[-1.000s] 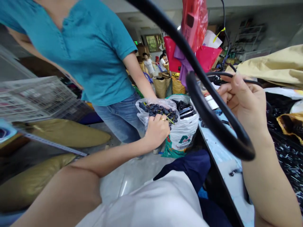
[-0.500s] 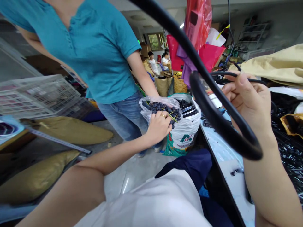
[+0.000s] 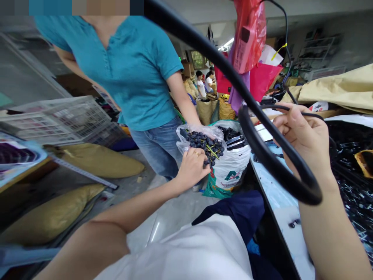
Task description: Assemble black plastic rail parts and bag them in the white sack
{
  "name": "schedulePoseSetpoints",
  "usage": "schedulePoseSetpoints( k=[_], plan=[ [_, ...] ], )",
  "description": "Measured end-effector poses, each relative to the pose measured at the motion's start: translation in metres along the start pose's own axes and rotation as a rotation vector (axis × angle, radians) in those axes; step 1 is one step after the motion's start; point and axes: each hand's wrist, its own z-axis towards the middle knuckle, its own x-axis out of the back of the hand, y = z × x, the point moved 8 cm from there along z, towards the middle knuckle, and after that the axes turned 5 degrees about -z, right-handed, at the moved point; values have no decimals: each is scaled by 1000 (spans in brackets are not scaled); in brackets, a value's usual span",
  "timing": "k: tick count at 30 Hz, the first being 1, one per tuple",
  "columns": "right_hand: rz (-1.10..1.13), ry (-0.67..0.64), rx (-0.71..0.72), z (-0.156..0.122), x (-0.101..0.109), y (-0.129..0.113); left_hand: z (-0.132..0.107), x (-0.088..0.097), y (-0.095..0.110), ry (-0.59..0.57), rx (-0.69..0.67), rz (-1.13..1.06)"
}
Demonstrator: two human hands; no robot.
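Note:
In front of me, my left hand (image 3: pixel 192 165) has its fingers curled onto a bunch of dark grapes (image 3: pixel 214 147) with green stems; the fingertips are partly hidden among the fruit. The grapes lie in a clear plastic bag (image 3: pixel 182 134), which a co-worker in a teal shirt holds from the far side with one hand (image 3: pixel 194 121). On the right, my right hand (image 3: pixel 305 136) is raised above the workbench, thumb and fingers closed around a thin black cable (image 3: pixel 271 106). A thicker black loop (image 3: pixel 279 167) hangs close to the camera.
A white and green sack (image 3: pixel 230 171) full of black parts stands below the grapes. The workbench (image 3: pixel 287 217) runs along my right, with a heap of small black pieces (image 3: pixel 357 202) on it. Stuffed sacks (image 3: pixel 101 159) and white crates (image 3: pixel 70 116) are at left. Red bags (image 3: pixel 250 42) hang ahead.
The view has shifted a little left and up. My left hand stays at the grapes, now slightly lower on the bunch. The bag shows more of the grapes; my right hand keeps its hold.

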Motion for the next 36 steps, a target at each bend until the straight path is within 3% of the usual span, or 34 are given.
schedulePoseSetpoints(
  k=[7, 11, 13, 15, 20, 23, 26, 29, 32, 36],
  plan=[
    [51, 4, -31, -1, 1, 8, -18, -8, -2, -33, 38, -265],
    [12, -3, -45, -2, 4, 16, -21, 2, 17, -39, -7, -694],
    [6, 4, -35, -3, 5, 14, -15, 6, 35, -151, -25, -1001],
    [3, 23, -24, -4, 7, 8, -8, 12, 63, -340, -73, -1299],
    [-35, 67, 3, -7, 13, -10, 5, 57, 143, -698, -379, -1800],
    [-90, 95, 11, -10, 19, -15, 4, 77, 174, -868, -510, -1884],
    [-78, 162, -7, -16, 30, -18, -1, 83, 189, -955, -583, -1874],
    [-71, 210, 8, -22, 40, -23, -9, 76, 191, -970, -598, -1823],
    [-93, 221, 43, -25, 47, -29, -15, 65, 185, -980, -494, -1784],
    [-47, 277, 48, -26, 56, -28, -22, 67, 179, -990, -446, -1703]
  ],
)
